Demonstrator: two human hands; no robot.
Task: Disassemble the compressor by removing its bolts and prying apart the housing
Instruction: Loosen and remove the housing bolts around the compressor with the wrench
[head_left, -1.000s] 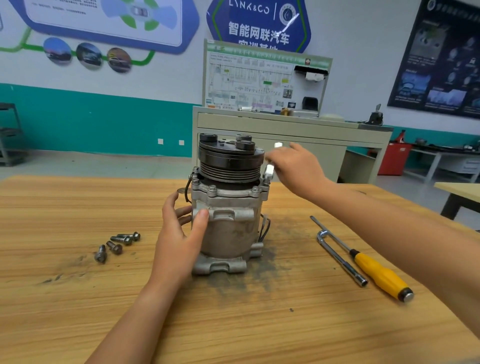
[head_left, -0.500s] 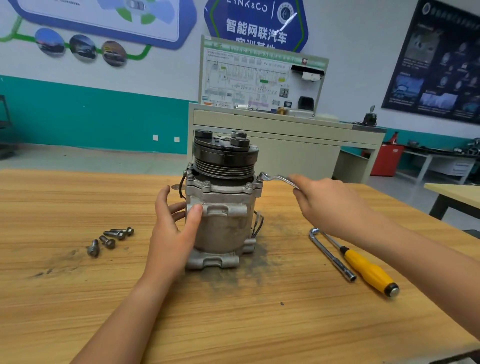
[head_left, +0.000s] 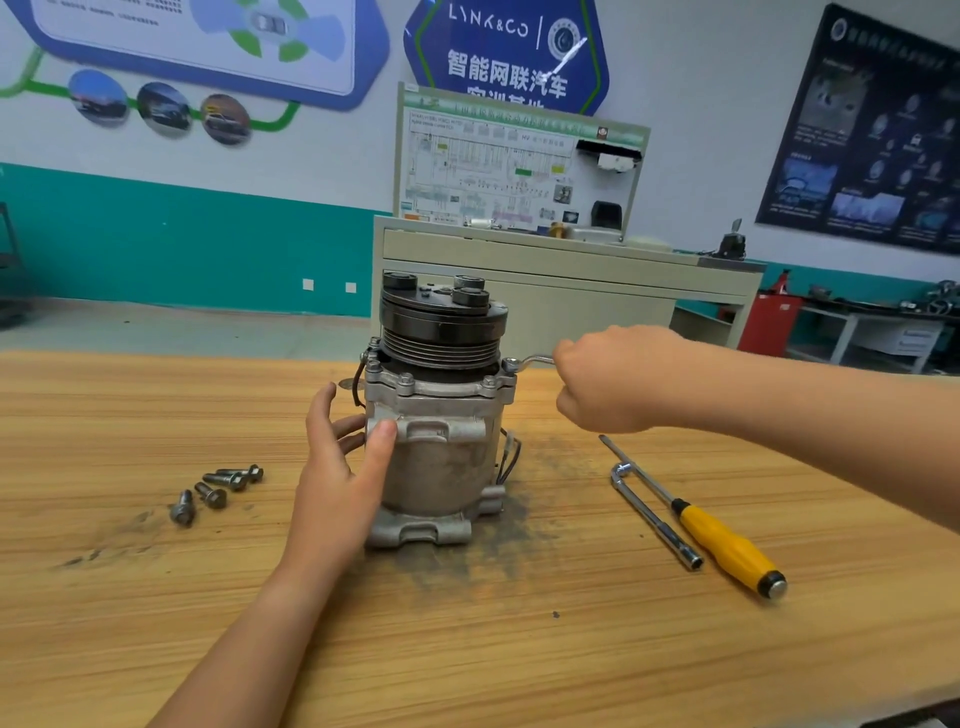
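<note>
The grey compressor (head_left: 441, 457) stands upright on the wooden table (head_left: 467, 649), its black pulley on top. My left hand (head_left: 340, 467) holds the housing's left side, thumb on the front and fingers round the back. My right hand (head_left: 618, 379) grips a metal wrench (head_left: 530, 360) whose ring end sits on a bolt at the top flange's right corner. More bolts show along the flange's front edge.
Several removed bolts (head_left: 218, 491) lie on the table to the left. An L-shaped socket wrench (head_left: 654, 514) and a yellow-handled screwdriver (head_left: 722, 540) lie to the right. Dark grime surrounds the compressor's base. A cabinet (head_left: 571, 291) stands behind the table.
My right hand swung the wrench from behind the flange's right corner round toward me and to the right. My left hand stayed on the housing.
</note>
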